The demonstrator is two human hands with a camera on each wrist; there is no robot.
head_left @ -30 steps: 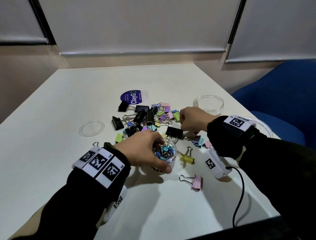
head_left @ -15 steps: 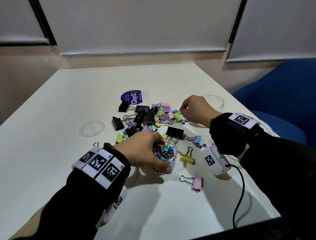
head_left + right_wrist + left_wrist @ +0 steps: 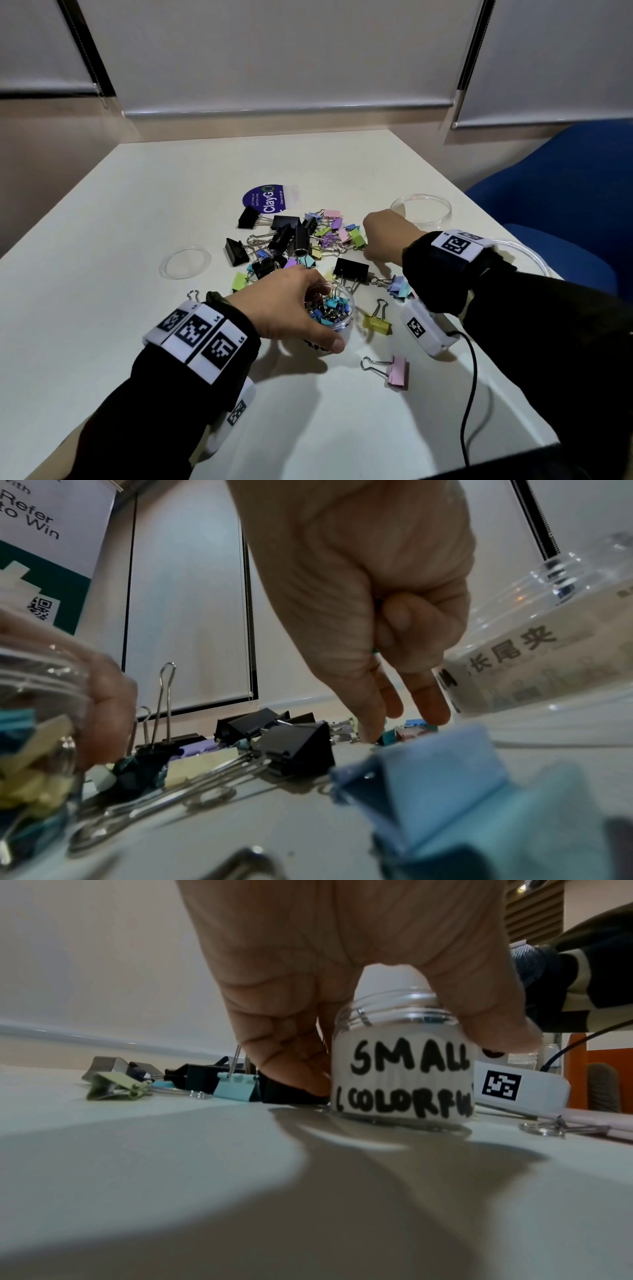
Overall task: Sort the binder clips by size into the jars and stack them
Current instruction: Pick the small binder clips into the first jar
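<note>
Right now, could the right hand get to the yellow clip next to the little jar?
Probably yes. The yellow clip lies by itself on the table, beside the jar that the left hand holds, with nothing on top. The right hand is busy at the pile and would need to pull back.

Head view high above table [image 3: 102, 212], wrist views table-level, sharing clip pile [image 3: 294, 240].

I seem to be in an office: a plain white table [image 3: 137, 240] against pale walls, roller blinds [image 3: 274, 51] lowered on the far side, a blue chair [image 3: 565, 192] at right, a printed poster [image 3: 44, 547].
</note>
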